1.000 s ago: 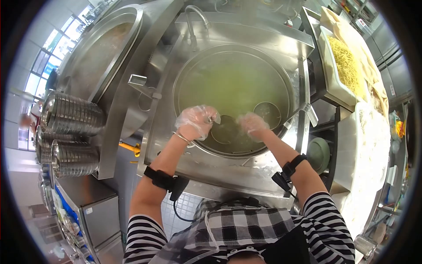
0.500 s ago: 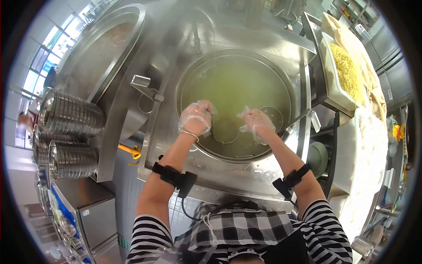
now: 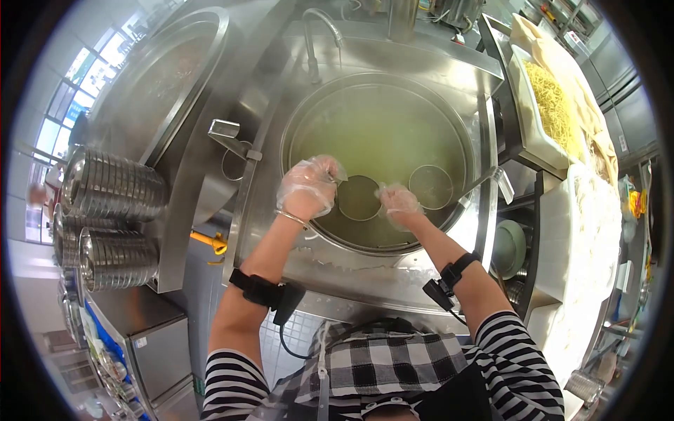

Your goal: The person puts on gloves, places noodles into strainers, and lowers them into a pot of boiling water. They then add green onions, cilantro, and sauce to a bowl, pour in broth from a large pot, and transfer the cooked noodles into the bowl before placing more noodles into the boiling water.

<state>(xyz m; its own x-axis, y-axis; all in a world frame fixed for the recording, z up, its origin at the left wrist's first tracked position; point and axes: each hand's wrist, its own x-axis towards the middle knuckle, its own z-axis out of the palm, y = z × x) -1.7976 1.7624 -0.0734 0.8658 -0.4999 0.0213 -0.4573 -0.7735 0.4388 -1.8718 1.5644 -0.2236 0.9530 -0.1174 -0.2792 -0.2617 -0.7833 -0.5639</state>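
Steam rises from a large round pot (image 3: 382, 133) of greenish liquid set in a steel counter. Above its left front edge is my left hand (image 3: 309, 184), in a clear plastic glove, with fingers closed; what it grips is hidden. My right hand (image 3: 400, 203), gloved too, hovers over the front of the pot, its fingers pinched together on something too small to make out. A round strainer (image 3: 359, 198) sits at the liquid's surface between my hands. Another round strainer (image 3: 431, 186) lies to the right, near a handle hooked over the pot's right side.
A curved tap (image 3: 309, 49) stands behind the pot. Stacked metal bowls (image 3: 112, 186) and a second large vat (image 3: 151, 91) are at left. On the right are a tray of yellow noodles (image 3: 551, 105) and a white bin (image 3: 562, 259). A yellow handle (image 3: 210, 242) projects at lower left.
My right hand has moved slightly left and down, toward the middle strainer. My left hand has shifted slightly left. Both strainer rims now show more clearly, and the steam around the tap has thinned.
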